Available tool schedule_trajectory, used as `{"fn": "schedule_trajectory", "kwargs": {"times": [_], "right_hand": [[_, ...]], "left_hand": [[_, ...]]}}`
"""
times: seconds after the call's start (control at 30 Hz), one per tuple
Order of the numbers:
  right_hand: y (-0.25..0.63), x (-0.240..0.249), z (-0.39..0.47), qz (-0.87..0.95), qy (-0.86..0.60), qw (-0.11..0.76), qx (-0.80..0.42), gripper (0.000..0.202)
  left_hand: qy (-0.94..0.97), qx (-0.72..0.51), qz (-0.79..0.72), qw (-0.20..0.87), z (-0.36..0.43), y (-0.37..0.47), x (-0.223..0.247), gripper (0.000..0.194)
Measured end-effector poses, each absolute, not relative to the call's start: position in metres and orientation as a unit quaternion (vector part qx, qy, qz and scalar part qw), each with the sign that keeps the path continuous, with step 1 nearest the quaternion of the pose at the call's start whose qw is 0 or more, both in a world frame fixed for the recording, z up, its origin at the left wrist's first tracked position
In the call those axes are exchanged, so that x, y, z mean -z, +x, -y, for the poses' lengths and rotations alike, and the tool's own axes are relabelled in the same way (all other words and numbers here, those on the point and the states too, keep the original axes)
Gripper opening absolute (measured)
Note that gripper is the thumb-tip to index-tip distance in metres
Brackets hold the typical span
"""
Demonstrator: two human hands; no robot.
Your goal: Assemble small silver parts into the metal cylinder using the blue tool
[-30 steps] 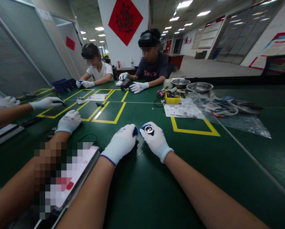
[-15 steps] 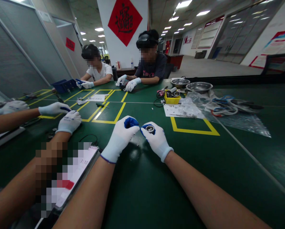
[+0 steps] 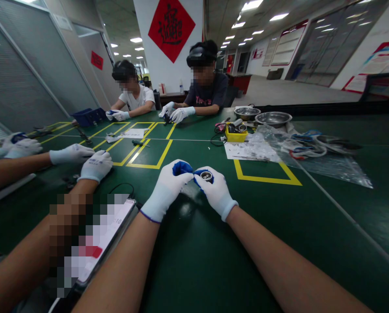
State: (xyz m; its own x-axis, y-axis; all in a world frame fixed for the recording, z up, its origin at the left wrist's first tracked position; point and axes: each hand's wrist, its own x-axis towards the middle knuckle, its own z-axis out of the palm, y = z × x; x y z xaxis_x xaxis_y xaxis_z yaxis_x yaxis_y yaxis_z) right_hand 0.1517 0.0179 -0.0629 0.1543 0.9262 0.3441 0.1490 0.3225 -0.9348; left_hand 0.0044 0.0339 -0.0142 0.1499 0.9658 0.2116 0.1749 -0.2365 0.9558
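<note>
Both of my hands wear white gloves with blue palms and are raised over the green table point(image 3: 194, 261). My right hand point(image 3: 214, 187) is closed around a small round metal part point(image 3: 206, 176), whose open face points up. Beside it, my left hand point(image 3: 172, 184) has its thumb and fingertips pressed together, touching the fingertips of my right hand. Whatever it pinches is too small or hidden to make out.
A phone point(image 3: 106, 241) lies at the lower left, near a co-worker's gloved hand point(image 3: 95, 166). Ahead are a green screwdriver point(image 3: 137, 143), a yellow bin point(image 3: 236, 136), metal bowls point(image 3: 273, 118) and plastic bags point(image 3: 337, 167). Two people point(image 3: 202, 87) sit across.
My left hand has shifted slightly right, and its fingertips now meet those of my right hand. The small bit seen below my hands on the table is no longer visible.
</note>
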Motion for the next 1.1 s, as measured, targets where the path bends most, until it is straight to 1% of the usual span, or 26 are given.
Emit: {"fn": "schedule_trajectory", "kwargs": {"times": [0.1,0.27,0.47,0.6,0.7,0.8,0.9,0.97,1.1], "right_hand": [[0.152,0.061,-0.018,0.545,-0.478,0.593,-0.350,0.026],[0.153,0.058,-0.017,0.518,-0.500,0.576,-0.388,0.030],[0.155,0.058,-0.018,0.521,-0.499,0.577,-0.383,0.027],[0.155,0.060,-0.019,0.503,-0.499,0.583,-0.398,0.026],[0.154,0.062,-0.020,0.484,-0.500,0.592,-0.406,0.026],[0.153,0.063,-0.021,0.472,-0.501,0.599,-0.408,0.027],[0.153,0.062,-0.021,0.459,-0.500,0.603,-0.419,0.029],[0.153,0.062,-0.022,0.451,-0.502,0.605,-0.422,0.031],[0.153,0.062,-0.022,0.445,-0.502,0.610,-0.422,0.031]], "left_hand": [[0.626,-0.468,-0.455,0.427,-0.036,0.005,0.018,0.011],[0.606,-0.466,-0.462,0.450,-0.036,0.004,0.020,0.013],[0.556,-0.458,-0.456,0.523,-0.039,0.001,0.026,0.021],[0.535,-0.449,-0.450,0.556,-0.040,0.002,0.029,0.020],[0.566,-0.445,-0.460,0.520,-0.039,0.004,0.027,0.016],[0.630,-0.443,-0.470,0.431,-0.035,0.006,0.022,0.009],[0.676,-0.435,-0.484,0.346,-0.029,0.009,0.019,0.009],[0.686,-0.430,-0.493,0.319,-0.027,0.010,0.019,0.012],[0.693,-0.425,-0.496,0.304,-0.027,0.010,0.021,0.013]]}}
